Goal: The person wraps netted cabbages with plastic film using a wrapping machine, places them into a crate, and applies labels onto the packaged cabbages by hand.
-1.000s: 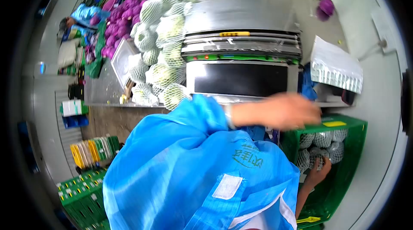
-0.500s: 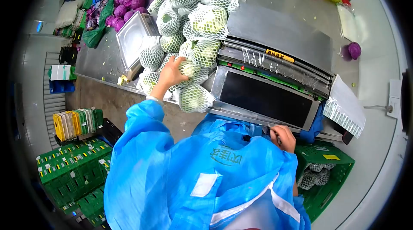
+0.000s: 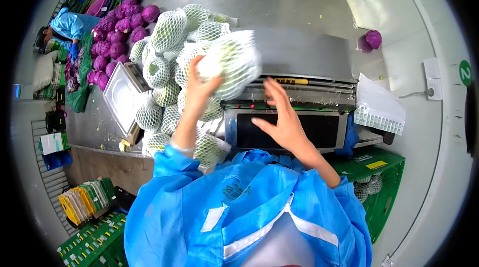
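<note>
My left hand (image 3: pixel 200 90) grips a large pale green vegetable head in a white foam net (image 3: pixel 233 62), lifted over the left end of the wrapping machine. Its exact kind is unclear; it could be cabbage or cauliflower. Fingers apart, my right hand (image 3: pixel 285 122) hovers empty above the machine's dark hot plate (image 3: pixel 319 131), to the right of the lifted head. Beside my left forearm lies a pile of similar netted heads (image 3: pixel 155 74). Behind the plate runs the machine's film roller bar (image 3: pixel 319 98), below a broad metal cover (image 3: pixel 309 57).
A tilted scale tray (image 3: pixel 119 98) stands left of the pile, with purple cabbages (image 3: pixel 117 37) beyond. One purple cabbage (image 3: pixel 372 39) sits far right. At lower right, a green crate (image 3: pixel 386 204) contains netted heads. Another person in blue (image 3: pixel 75 25) works at far left.
My left hand has lifted a netted head from the pile and carried it right. My right hand has risen from the table's front edge and opened. The view has shifted.
</note>
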`<move>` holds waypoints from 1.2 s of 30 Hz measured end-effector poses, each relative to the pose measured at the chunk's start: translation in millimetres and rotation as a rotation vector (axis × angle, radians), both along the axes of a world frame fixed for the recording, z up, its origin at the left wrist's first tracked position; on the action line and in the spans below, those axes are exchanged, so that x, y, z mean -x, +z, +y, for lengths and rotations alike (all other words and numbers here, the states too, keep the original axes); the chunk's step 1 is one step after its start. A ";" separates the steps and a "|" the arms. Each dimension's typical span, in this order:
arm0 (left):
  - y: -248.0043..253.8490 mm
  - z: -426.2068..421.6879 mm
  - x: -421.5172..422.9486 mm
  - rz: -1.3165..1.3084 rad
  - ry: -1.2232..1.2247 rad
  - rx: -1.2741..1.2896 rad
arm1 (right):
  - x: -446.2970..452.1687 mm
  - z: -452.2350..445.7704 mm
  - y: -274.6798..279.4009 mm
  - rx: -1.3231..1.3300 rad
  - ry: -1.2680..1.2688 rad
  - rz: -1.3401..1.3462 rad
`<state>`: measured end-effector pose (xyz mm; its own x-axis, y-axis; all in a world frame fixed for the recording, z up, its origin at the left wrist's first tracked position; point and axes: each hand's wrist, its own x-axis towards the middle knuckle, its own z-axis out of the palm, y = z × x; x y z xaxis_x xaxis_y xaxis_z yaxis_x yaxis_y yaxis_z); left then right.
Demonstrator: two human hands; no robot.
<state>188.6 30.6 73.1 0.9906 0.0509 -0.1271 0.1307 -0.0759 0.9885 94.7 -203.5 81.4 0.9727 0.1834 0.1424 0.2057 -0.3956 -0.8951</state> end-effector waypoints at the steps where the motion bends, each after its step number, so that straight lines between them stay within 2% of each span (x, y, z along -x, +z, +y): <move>1: 2.1 -35.3 -10.8 0.026 -0.091 -0.001 | -16.2 -2.4 2.9 -0.030 -0.031 -0.011; 2: -17.7 -62.1 -26.6 -0.010 -0.174 -0.076 | -31.5 -6.6 -5.3 -0.125 -0.149 -0.038; 3: -37.4 -86.8 -36.5 -0.103 -0.251 -0.138 | -48.5 -21.7 -16.3 0.017 -0.272 -0.108; 4: -46.7 -107.4 -38.8 -0.165 -0.300 -0.273 | -68.3 -45.0 -29.2 0.007 -0.325 -0.064; 5: -50.3 -122.3 -38.5 -0.174 -0.359 -0.283 | -82.0 -70.0 -34.5 0.015 -0.386 0.064; 7: -52.4 -138.7 -40.2 -0.133 -0.464 -0.400 | -101.4 -117.6 -64.4 0.087 -0.301 0.209; 9: -61.6 -144.4 -43.0 -0.190 -0.463 -0.396 | -101.8 -135.6 -56.1 0.088 -0.210 0.318; 10: -64.5 -144.0 -47.3 -0.221 -0.461 -0.396 | -103.3 -144.2 -52.4 0.177 -0.220 0.288; 11: -62.4 -138.5 -50.7 -0.087 -0.482 -0.310 | -100.8 -151.3 -50.4 0.262 -0.228 0.267; 12: -49.9 -126.9 -50.4 0.031 -0.469 -0.208 | -92.5 -156.5 -50.5 0.345 -0.232 0.256; 13: -37.8 -114.9 -45.8 -0.030 -0.362 -0.218 | -81.4 -165.7 -50.8 0.183 -0.261 0.159; 15: -31.1 -80.0 -36.7 -0.133 -0.147 -0.360 | -49.2 -185.7 -37.7 0.186 -0.414 0.065; 16: -47.8 -59.3 -30.7 -0.223 -0.036 -0.378 | -30.1 -203.2 -46.3 0.321 -0.506 0.000; 17: -39.9 -50.8 -16.6 -0.195 0.042 -0.532 | -15.2 -214.9 -57.2 0.456 -0.597 -0.065; 19: -49.1 -44.1 4.9 -0.173 -0.016 -0.893 | 7.1 -207.8 -61.6 0.803 -0.633 0.039; 21: -91.6 -58.7 19.9 -0.277 -0.080 -0.991 | 10.5 -193.2 -73.9 1.067 -0.640 0.068; 23: -96.2 -93.3 28.9 -0.297 -0.080 -1.021 | 0.0 -180.4 -98.5 0.926 -0.611 -0.015; 24: -105.8 -95.4 26.7 -0.298 -0.108 -0.958 | -8.5 -176.7 -108.0 0.776 -0.553 0.012; 25: -114.4 -97.7 22.1 -0.299 -0.134 -0.893 | -11.4 -178.8 -112.8 0.768 -0.529 -0.063; 26: -118.1 -85.7 14.3 -0.267 -0.257 -0.780 | -8.8 -186.8 -110.1 0.577 -0.462 -0.002; 27: -82.5 -81.7 12.8 0.081 -0.355 -0.641 | -7.0 -200.4 -104.4 0.387 -0.391 0.055; 29: -46.2 -44.5 5.4 0.304 -0.736 -0.003 | 14.0 -221.2 -67.0 -0.247 -0.070 0.417; 31: 5.5 -29.3 -5.3 0.297 -0.858 0.031 | 31.0 -229.7 -31.5 -0.531 0.038 0.420; 33: 42.8 -36.0 -16.7 0.192 -0.863 0.394 | 17.2 -226.0 0.3 -0.988 0.214 0.253; 34: 46.2 -48.3 -26.8 0.070 -0.807 0.564 | 7.4 -220.7 13.5 -1.215 0.300 0.156; 35: 44.8 -61.3 -44.2 0.028 -0.819 0.875 | -5.7 -212.4 25.7 -1.196 0.015 0.073; 36: 42.1 -76.2 -54.5 0.037 -0.531 0.914 | -25.4 -203.0 31.7 -1.159 -0.269 -0.014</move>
<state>243.1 -45.5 115.2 0.8524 -0.5182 0.0708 0.3305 0.6386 0.6950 120.0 -406.4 113.2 0.9573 -0.2714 0.0999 0.2526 0.6162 -0.7460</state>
